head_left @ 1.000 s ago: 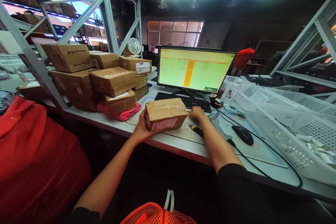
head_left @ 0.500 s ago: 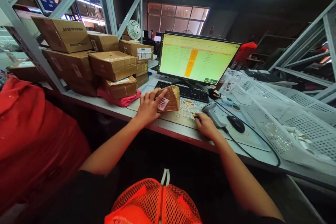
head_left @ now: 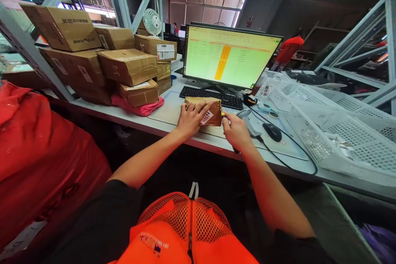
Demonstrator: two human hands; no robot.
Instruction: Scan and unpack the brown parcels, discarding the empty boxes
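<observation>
A small brown cardboard box [head_left: 215,120] with a white label ending in "244" stands on the desk in front of the keyboard [head_left: 227,100]. My left hand [head_left: 192,119] holds it from the left, fingers spread across its front and top edge. In my right hand [head_left: 236,130] is a yellow and black box cutter [head_left: 223,114], its tip against the box's right end. The blade itself is too small to make out. A grey barcode scanner [head_left: 252,128] lies just right of that hand, partly hidden by it.
Several cardboard boxes [head_left: 128,66] are stacked at the left over a pink bag [head_left: 145,108]. Behind the keyboard stands a monitor [head_left: 232,55]. A mouse [head_left: 272,131], cable and tape rolls [head_left: 264,107] lie rightward, beside white perforated baskets [head_left: 312,140]. A red sack [head_left: 46,152] bulges at the left.
My right hand has come up and left, bringing the box cutter to the box's right end. My left hand and the box have shifted right, and the box has turned slightly.
</observation>
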